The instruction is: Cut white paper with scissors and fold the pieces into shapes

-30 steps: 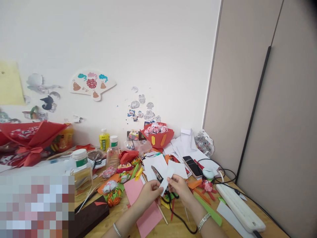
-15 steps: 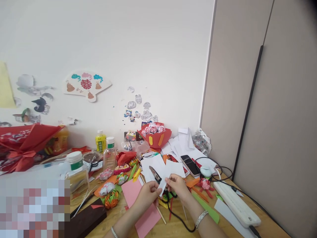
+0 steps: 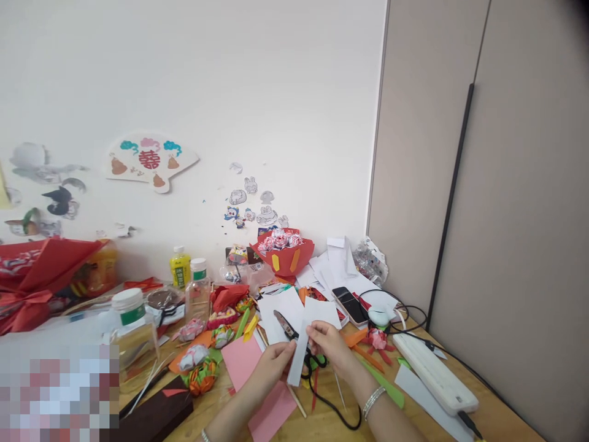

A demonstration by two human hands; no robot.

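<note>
The white paper strip (image 3: pixel 298 363) has shifted lower, baring its bottom end. The right hand (image 3: pixel 327 345) pinches it; the left hand (image 3: pixel 275 363) meets its edge (whether gripping, I cannot tell).

Bright, diffuse light spreads evenly over the white wall (image 3: pixel 276 80), its direction hard to tell. Faint shadow edges the fan-shaped cutout (image 3: pixel 150 161). The paper strip (image 3: pixel 298 363) looks pale and slightly soft. Darkness rounds the upper right corner; coarse mosaic masks the lower left.
</note>
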